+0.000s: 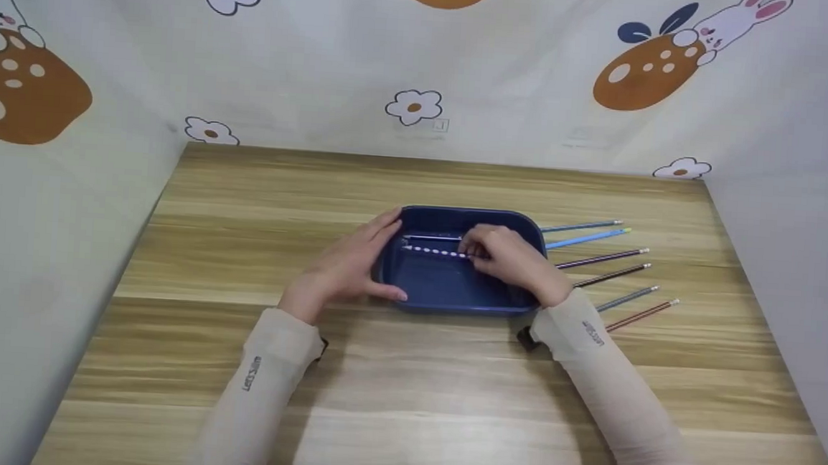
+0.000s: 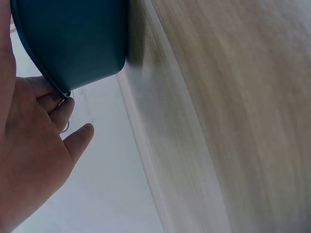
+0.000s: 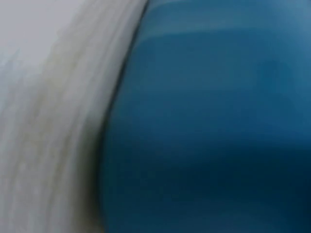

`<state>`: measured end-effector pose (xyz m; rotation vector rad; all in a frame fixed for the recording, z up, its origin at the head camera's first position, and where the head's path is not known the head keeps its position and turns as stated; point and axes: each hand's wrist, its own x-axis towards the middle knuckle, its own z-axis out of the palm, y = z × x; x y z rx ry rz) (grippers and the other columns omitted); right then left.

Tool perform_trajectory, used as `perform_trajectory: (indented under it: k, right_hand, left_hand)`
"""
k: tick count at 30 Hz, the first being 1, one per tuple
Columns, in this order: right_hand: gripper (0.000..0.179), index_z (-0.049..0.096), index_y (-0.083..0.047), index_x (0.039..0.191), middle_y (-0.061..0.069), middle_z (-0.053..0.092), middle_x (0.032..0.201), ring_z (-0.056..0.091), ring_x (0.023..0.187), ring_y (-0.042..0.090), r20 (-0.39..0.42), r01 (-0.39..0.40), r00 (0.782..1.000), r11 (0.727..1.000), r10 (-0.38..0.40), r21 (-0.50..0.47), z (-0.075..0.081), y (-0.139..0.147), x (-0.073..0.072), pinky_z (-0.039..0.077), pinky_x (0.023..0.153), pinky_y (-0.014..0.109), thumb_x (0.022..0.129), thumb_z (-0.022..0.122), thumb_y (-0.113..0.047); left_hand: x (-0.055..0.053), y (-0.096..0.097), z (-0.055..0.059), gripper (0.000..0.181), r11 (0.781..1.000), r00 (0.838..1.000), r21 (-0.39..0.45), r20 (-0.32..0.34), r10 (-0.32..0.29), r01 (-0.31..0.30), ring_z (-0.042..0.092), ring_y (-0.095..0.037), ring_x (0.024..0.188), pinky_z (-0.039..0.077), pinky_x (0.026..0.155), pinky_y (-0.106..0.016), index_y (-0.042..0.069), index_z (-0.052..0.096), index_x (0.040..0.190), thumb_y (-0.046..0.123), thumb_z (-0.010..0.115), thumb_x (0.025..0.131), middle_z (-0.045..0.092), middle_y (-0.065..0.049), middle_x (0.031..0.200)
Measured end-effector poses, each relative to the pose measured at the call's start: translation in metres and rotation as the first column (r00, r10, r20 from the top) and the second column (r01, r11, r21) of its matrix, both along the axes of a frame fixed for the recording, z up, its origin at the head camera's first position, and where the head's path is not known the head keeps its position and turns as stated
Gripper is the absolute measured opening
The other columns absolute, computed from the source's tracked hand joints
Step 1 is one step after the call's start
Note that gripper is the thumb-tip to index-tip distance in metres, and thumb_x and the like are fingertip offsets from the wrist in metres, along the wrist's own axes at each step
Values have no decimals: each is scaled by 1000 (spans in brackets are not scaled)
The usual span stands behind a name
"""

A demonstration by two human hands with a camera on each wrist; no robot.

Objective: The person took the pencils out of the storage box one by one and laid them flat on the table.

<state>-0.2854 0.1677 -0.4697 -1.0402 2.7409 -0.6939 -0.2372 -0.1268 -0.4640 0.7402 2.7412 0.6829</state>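
Observation:
In the head view a dark blue rectangular box (image 1: pixel 459 309) stands on the wooden table. My left hand (image 1: pixel 343 268) spreads along its left end, with long fingers at the rim and the thumb on the front left corner. The left wrist view shows that hand's fingertips (image 2: pixel 62 112) touching the box's rim. Reaching inside the box, my right hand (image 1: pixel 509 260) pinches a purple pencil with white spots (image 1: pixel 431 251), its tip pointing left. Behind it lies a dark pencil (image 1: pixel 428 238) along the box floor. Blue box wall (image 3: pixel 204 107) fills most of the blurred right wrist view.
Several pencils fan out right of the box, among them a light blue one (image 1: pixel 590 238) and a reddish one (image 1: pixel 645 315). The right forearm passes over their near ends. Patterned curtains (image 1: pixel 323 76) rise behind the wooden table (image 1: pixel 411 390) and on both sides.

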Motion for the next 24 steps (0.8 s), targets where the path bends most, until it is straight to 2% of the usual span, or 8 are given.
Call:
perform_trajectory:
  k: [7, 12, 24]
  right_hand:
    - [18, 72, -7, 106, 7, 70, 98, 64, 87, 19, 14, -8, 1000, 1000, 9, -27, 12, 6, 6, 57, 78, 35, 90, 64, -3]
    - [18, 72, -6, 105, 7, 71, 98, 65, 87, 19, -9, 2, 1000, 999, -3, -47, 19, 13, 10, 58, 78, 35, 89, 65, -2]
    - [19, 71, -3, 106, 10, 70, 102, 65, 89, 20, 26, 38, 999, 992, -35, -124, 31, 37, 18, 58, 79, 35, 89, 64, 2]
  left_hand:
    - [0, 0, 0, 120, 1000, 1000, 3, -2, -3, 3, 11, -24, 157, 17, 128, -43, 9, 19, 160, 65, 78, 72, 5, 1, 170]
    - [-2, 0, 0, 122, 1000, 1000, -3, -8, -12, 12, 11, -25, 157, 17, 128, -44, 9, 18, 160, 69, 76, 71, 4, 0, 170]
    - [-1, -1, 0, 124, 1000, 1000, -12, -16, -7, 7, 12, -26, 156, 18, 128, -44, 9, 18, 160, 71, 76, 69, 4, -1, 170]
